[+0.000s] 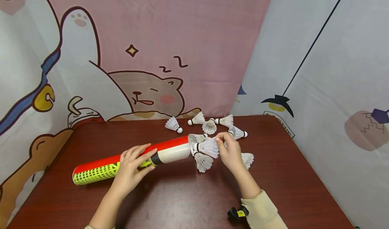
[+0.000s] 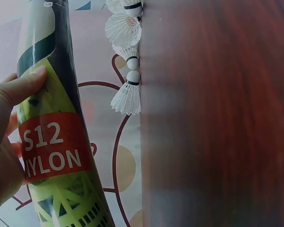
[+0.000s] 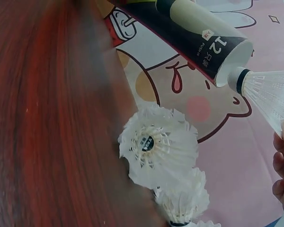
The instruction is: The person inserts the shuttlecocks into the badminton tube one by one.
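Observation:
A long red, yellow and white shuttlecock tube is tilted, its mouth end raised to the right. My left hand grips it around the middle; the left wrist view shows the thumb across its printed side. At the mouth, my right hand pinches the skirt edge of a white shuttlecock. Its cork points at the opening in the right wrist view, where the fingers show at the right edge. A second shuttlecock is just below the mouth, and another is behind it.
Several loose shuttlecocks lie at the back of the brown table, including one at the left and one at the right. Another shuttlecock is behind the right wrist. A black object with yellow is beside the right sleeve.

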A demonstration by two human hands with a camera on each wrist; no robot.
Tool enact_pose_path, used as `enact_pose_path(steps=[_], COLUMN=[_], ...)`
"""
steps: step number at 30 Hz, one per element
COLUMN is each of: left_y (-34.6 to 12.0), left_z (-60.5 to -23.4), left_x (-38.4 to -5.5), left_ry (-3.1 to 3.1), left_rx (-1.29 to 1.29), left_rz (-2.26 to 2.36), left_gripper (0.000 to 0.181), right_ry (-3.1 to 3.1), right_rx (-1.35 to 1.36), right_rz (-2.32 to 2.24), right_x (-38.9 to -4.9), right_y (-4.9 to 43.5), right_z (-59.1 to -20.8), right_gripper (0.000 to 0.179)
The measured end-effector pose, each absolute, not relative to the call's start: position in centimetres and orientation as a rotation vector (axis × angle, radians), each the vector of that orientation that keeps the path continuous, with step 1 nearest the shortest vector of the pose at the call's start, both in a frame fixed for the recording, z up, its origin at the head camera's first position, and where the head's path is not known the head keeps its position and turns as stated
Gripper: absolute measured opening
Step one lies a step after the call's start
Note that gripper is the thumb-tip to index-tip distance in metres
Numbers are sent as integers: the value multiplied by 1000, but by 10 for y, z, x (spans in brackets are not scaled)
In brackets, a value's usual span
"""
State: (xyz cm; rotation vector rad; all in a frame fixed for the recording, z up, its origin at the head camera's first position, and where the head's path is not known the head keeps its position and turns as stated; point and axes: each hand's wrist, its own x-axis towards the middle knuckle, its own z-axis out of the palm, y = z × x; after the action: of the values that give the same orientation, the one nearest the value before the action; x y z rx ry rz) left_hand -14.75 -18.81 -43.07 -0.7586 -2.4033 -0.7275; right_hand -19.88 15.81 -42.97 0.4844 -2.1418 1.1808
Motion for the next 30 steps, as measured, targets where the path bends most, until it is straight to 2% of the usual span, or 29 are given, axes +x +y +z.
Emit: enact_pose_path(steps=[12,30], left_y=[-188,-188], left_z=[-431,-431], left_x=[-147,-147], left_ry=[-2402,-2414], left_rx=[-760,-759], left_rz=[-731,-729], left_gripper=[72,72], right_ry=[-2091,-2163], right_rx=[547,440], right_rz=[1246,1402], right_x=[-206,-206], right_y=[138,117], right_z=[-434,-440], right_gripper=[8,5])
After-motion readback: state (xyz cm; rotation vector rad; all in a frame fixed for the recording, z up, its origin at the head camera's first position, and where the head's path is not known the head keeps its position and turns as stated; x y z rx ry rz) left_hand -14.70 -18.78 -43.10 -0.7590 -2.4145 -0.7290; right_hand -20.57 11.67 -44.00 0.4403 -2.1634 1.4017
